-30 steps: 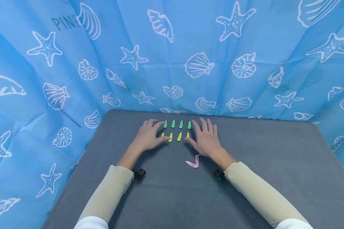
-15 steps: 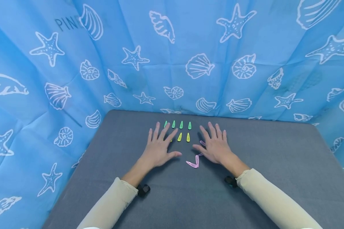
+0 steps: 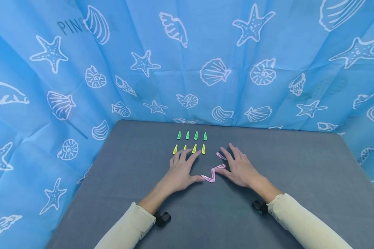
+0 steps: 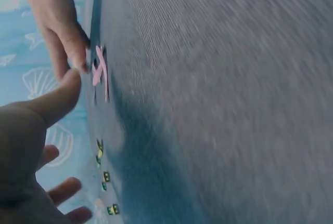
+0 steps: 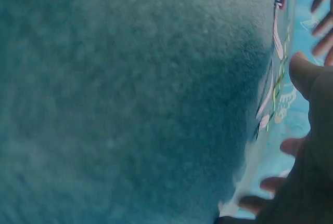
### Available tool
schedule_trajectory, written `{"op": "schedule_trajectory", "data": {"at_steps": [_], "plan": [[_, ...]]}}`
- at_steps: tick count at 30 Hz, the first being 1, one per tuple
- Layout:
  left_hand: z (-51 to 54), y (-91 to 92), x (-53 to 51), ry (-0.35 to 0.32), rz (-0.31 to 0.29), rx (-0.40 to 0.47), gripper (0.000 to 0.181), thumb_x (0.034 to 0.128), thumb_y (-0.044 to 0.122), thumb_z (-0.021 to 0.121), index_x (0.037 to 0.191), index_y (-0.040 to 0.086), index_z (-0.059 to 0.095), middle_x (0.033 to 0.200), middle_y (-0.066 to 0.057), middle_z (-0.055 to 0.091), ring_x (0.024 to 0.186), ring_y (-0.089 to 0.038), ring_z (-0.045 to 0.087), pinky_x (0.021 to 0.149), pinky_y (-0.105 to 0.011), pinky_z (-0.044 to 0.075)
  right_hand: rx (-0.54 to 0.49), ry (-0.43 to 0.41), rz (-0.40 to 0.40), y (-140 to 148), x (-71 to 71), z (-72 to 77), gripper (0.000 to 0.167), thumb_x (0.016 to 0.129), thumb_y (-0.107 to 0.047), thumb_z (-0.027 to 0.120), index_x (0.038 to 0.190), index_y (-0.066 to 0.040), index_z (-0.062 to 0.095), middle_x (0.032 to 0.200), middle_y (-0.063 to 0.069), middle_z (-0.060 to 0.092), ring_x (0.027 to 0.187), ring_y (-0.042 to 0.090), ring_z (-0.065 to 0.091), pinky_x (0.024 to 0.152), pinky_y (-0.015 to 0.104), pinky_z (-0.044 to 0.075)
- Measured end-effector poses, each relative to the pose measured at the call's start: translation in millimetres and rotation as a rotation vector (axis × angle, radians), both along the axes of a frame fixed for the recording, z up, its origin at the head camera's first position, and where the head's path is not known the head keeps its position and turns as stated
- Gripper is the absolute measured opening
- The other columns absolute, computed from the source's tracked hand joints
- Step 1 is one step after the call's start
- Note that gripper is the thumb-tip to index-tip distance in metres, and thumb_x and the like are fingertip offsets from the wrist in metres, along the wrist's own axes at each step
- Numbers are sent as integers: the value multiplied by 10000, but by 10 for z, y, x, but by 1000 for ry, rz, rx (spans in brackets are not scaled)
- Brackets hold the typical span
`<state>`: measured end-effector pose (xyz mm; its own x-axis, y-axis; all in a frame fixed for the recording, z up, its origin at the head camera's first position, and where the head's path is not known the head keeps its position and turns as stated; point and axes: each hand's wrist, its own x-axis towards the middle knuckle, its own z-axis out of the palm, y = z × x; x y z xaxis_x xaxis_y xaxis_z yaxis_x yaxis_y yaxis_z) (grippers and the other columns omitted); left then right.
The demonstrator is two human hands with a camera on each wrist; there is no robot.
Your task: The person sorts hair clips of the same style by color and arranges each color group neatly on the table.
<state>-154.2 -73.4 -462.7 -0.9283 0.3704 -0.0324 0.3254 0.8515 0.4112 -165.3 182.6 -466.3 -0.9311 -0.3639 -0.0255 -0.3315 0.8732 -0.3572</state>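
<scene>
Four pink clips [image 3: 213,175] lie on the counter [image 3: 299,166] between the left hand [image 3: 180,174] and right hand [image 3: 241,169], each grip spread apart, with yellow clips [image 3: 194,149] and green clips [image 3: 187,135] toward the counter's far edge

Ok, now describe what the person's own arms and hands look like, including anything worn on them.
The left hand and right hand are bare, without gloves. The left sleeve and right sleeve are plain pale beige, slightly wrinkled near the cuff. A small black device sits at the left wrist, another at the right wrist.
</scene>
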Motion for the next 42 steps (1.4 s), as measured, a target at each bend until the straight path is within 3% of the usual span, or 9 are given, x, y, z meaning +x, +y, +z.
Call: {"op": "schedule_trajectory", "data": {"at_steps": [4,9,16,21,27,36,42], "plan": [[-17,58,3,-32,43,70,913,787,478,865,1555,304,403,1501,-108,426,1309,-325,377,1033,-524,345,-64,-59,38,39,-23,33,801,951,-482,682,1584,-116,355,1596,292,343,1459,544,334,1140,736,258],[-42,116,-12,-63,65,95,678,796,438,868,1390,277,583,1269,-21,563,1144,-234,426,889,-399,318,-85,-83,49,76,-67,72,669,988,-407,658,1553,-135,424,1561,257,420,1407,510,406,1105,711,319],[-52,174,-78,-158,53,182,445,810,399,866,1182,239,682,1042,12,574,1011,-205,421,815,-372,283,-113,-40,-11,100,-140,0,498,981,-327,679,1450,-195,576,1424,195,536,1200,416,491,867,564,370],[-72,195,-105,-193,36,182,333,808,384,869,1066,248,707,968,35,584,963,-189,421,809,-382,271,-116,-32,-11,85,-310,4,420,996,-278,664,1410,-233,619,1245,135,582,1028,329,475,789,453,335],[-99,239,-116,-191,3,169,277,811,384,866,1018,270,721,919,69,573,963,-176,436,821,-392,268,-181,-100,56,155,-510,-28,368,973,-204,695,1338,-251,684,1262,152,538,1054,323,415,821,452,330],[-132,271,-147,-179,-7,145,155,812,381,864,892,312,750,898,100,582,946,-158,445,798,-392,260,-246,-214,34,186,-579,-49,356,965,-183,698,1311,-267,699,1290,160,524,1154,360,402,898,535,308],[-118,287,-126,-178,-9,121,148,832,381,843,737,336,740,905,101,602,966,-195,463,797,-410,271,-258,-231,33,200,-594,-71,339,968,-174,693,1295,-263,708,1297,156,537,1184,372,408,925,564,296]]}}
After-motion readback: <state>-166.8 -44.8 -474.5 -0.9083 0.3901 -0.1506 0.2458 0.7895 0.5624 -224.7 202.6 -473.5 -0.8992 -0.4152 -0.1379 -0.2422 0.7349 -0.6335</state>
